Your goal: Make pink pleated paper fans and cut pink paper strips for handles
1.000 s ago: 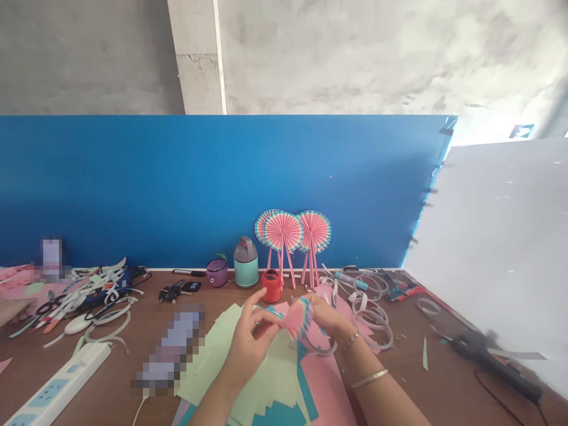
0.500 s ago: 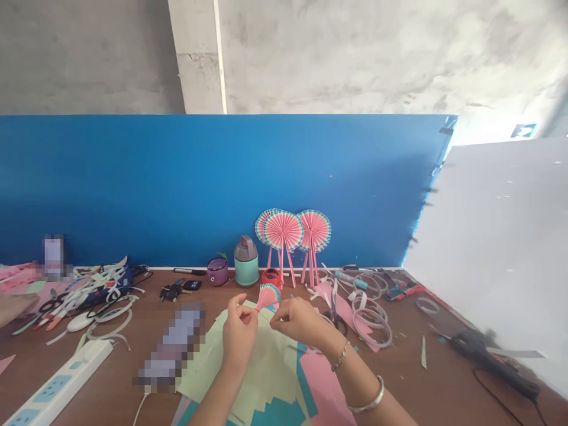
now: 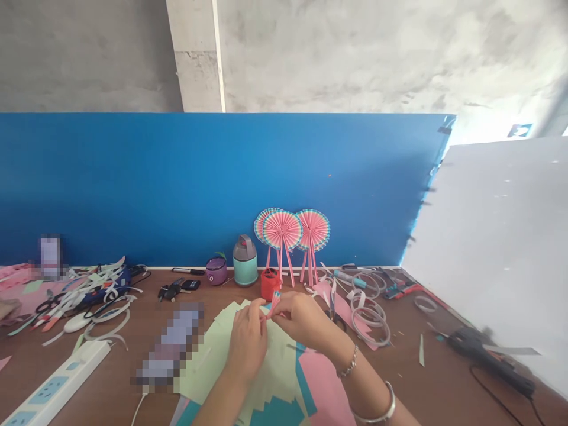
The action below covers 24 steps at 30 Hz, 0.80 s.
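A small pleated paper fan (image 3: 276, 300), pink with a blue and pale edge, stands folded narrow between my hands. My left hand (image 3: 248, 334) pinches its lower end, fingers curled. My right hand (image 3: 298, 313) closes on its side, fingertips close to those of the left; the lower part of the fan is hidden by the fingers. Beneath both hands lie pale green paper sheets (image 3: 208, 355), with teal paper (image 3: 277, 412) and pink paper (image 3: 326, 384) showing at the edges. Just beyond the fan sits a red container (image 3: 269, 286).
Round pink paper fans (image 3: 282, 229) lean against the blue partition (image 3: 133, 183). A teal jar (image 3: 245, 271) and purple pot (image 3: 216, 271) stand left of them. Tape rings (image 3: 373, 325) and scissors (image 3: 333, 310) lie right, a glue gun (image 3: 488, 358) farther right. A power strip (image 3: 57, 384) lies left.
The paper fan has gone from spread to folded narrow. My right hand has come left onto it, and my left hand has turned and shifted slightly right.
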Each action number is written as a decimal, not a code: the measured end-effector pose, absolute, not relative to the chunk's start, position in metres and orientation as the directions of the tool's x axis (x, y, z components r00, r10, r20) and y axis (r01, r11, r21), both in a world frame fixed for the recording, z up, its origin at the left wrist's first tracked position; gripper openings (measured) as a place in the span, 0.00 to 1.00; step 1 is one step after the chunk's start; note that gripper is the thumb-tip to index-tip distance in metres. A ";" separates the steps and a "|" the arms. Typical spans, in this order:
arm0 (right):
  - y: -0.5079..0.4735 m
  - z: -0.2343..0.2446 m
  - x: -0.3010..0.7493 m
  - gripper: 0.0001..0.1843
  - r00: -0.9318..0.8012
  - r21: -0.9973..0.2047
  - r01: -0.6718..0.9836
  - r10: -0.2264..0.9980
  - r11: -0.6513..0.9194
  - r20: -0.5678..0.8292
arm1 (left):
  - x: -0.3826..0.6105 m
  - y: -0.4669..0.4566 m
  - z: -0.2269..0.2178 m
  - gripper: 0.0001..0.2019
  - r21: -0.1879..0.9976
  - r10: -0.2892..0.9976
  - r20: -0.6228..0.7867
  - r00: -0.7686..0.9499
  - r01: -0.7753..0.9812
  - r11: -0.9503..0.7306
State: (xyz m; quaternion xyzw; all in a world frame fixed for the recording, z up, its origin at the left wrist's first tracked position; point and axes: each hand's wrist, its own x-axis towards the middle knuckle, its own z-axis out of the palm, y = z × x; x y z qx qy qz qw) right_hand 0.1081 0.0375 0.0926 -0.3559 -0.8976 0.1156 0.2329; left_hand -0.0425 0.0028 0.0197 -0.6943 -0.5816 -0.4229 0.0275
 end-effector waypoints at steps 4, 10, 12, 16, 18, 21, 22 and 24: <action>0.050 0.090 0.115 0.11 -0.574 -0.567 0.471 0.723 0.676 0.386 | -0.038 -0.002 0.023 0.19 0.387 0.755 0.642 0.133 0.794 -0.469; 0.067 0.086 0.128 0.09 -0.568 -0.780 0.332 0.773 0.531 0.284 | -0.039 -0.008 0.033 0.26 0.372 0.707 0.632 0.317 0.677 -0.635; 0.071 0.085 0.132 0.10 -0.589 -0.821 0.298 0.771 0.487 0.244 | -0.038 -0.011 0.036 0.26 0.389 0.703 0.616 0.354 0.639 -0.663; 0.081 0.078 0.141 0.09 -0.615 -0.897 0.254 0.776 0.362 0.139 | -0.034 -0.019 0.041 0.24 0.545 0.748 0.584 0.315 0.532 -0.649; 0.086 0.071 0.145 0.10 -0.621 -0.946 0.205 0.780 0.253 0.074 | -0.032 -0.022 0.045 0.21 0.693 0.807 0.546 0.226 0.419 -0.586; 0.090 0.060 0.147 0.11 -0.631 -0.986 0.105 0.775 0.127 0.032 | -0.030 -0.023 0.050 0.19 0.862 0.886 0.463 0.039 0.215 -0.460; 0.091 0.057 0.145 0.11 -0.636 -0.990 0.090 0.771 0.112 0.030 | -0.030 -0.021 0.051 0.19 0.893 0.900 0.434 -0.034 0.152 -0.424; 0.090 0.053 0.140 0.12 -0.647 -0.991 0.083 0.762 0.104 0.026 | -0.031 -0.016 0.051 0.22 0.929 0.909 0.369 -0.194 0.045 -0.367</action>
